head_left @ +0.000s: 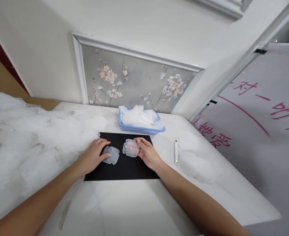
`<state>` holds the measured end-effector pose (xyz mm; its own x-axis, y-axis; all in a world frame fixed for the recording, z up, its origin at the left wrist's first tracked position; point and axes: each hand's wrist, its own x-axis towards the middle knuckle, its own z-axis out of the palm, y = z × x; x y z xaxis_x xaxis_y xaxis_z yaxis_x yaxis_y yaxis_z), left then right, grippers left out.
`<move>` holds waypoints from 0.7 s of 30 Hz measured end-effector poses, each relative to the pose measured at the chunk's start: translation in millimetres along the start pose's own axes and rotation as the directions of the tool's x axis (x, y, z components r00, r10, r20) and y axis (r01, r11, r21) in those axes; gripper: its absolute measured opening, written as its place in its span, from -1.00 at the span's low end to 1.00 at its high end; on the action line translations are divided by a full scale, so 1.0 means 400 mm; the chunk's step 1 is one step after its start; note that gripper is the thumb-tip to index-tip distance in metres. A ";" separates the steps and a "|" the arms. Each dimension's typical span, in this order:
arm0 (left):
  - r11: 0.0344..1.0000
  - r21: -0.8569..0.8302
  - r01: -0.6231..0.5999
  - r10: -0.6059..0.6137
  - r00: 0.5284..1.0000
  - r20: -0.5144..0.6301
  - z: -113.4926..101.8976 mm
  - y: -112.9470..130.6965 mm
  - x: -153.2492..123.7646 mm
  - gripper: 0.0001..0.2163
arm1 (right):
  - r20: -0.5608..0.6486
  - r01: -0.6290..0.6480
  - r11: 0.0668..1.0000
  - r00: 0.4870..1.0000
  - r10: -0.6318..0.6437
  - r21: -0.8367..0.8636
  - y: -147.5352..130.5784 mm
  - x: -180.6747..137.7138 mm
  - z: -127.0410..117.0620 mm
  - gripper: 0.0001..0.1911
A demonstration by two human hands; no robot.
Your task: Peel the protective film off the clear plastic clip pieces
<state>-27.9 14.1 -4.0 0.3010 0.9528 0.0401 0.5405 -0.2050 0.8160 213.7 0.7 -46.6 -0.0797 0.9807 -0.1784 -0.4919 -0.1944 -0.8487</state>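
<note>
My right hand (148, 152) pinches the right edge of a translucent plastic piece (131, 148) with rounded, notched sides. This piece is held above a black mat (124, 172), and pinkish colour shows through it. A second, similar translucent plastic piece (113, 154) lies over the left part of the mat. My left hand (96, 152) is beside it, thumb lying across its left side and the fingers stretched out above, apart from the thumb. The undersides of both pieces are hidden.
Behind the mat stands a blue basket (141, 130) filled with white, thin, crumpled sheets. A heap of white translucent pieces (36, 141) covers the left of the marble-patterned table (124, 206). To the right lies a white, slim tool (176, 152). More translucent material (195, 160) is beyond it.
</note>
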 end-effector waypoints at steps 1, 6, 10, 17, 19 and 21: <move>1.000 0.012 -0.007 0.007 1.000 -0.002 0.006 -0.005 -0.002 -0.75 | 0.017 -0.017 1.000 1.000 0.017 0.002 -0.001 0.001 -0.002 -0.55; 0.988 -0.138 0.062 -0.057 0.998 0.038 0.021 0.015 -0.009 -0.81 | 0.071 -0.040 0.999 0.997 0.038 0.015 -0.003 0.006 -0.011 -0.66; 0.834 -0.462 0.302 -0.257 0.953 0.160 0.024 0.044 -0.011 -0.81 | 0.080 -0.051 0.998 0.996 0.049 0.032 -0.005 0.006 -0.013 -0.69; 0.547 -0.712 0.440 -0.293 0.898 0.329 0.020 0.056 -0.007 -0.75 | 0.095 -0.014 1.000 0.995 0.013 0.009 -0.003 -0.002 -0.005 -0.66; 0.505 -0.726 0.467 -0.314 0.883 0.350 0.017 0.060 -0.004 -0.72 | 0.088 0.002 1.000 0.996 -0.002 -0.002 -0.001 -0.005 -0.002 -0.64; 0.478 -0.728 0.491 -0.332 0.869 0.368 0.015 0.065 -0.003 -0.69 | 0.066 0.020 0.999 0.998 -0.018 -0.031 -0.001 -0.009 0.001 -0.62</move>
<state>-9.5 6.4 13.9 0.3713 0.8131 -0.4483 -0.1654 0.5331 0.8297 213.7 -2.8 -45.5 -0.1283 0.9832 -0.1299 -0.4667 -0.1754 -0.8668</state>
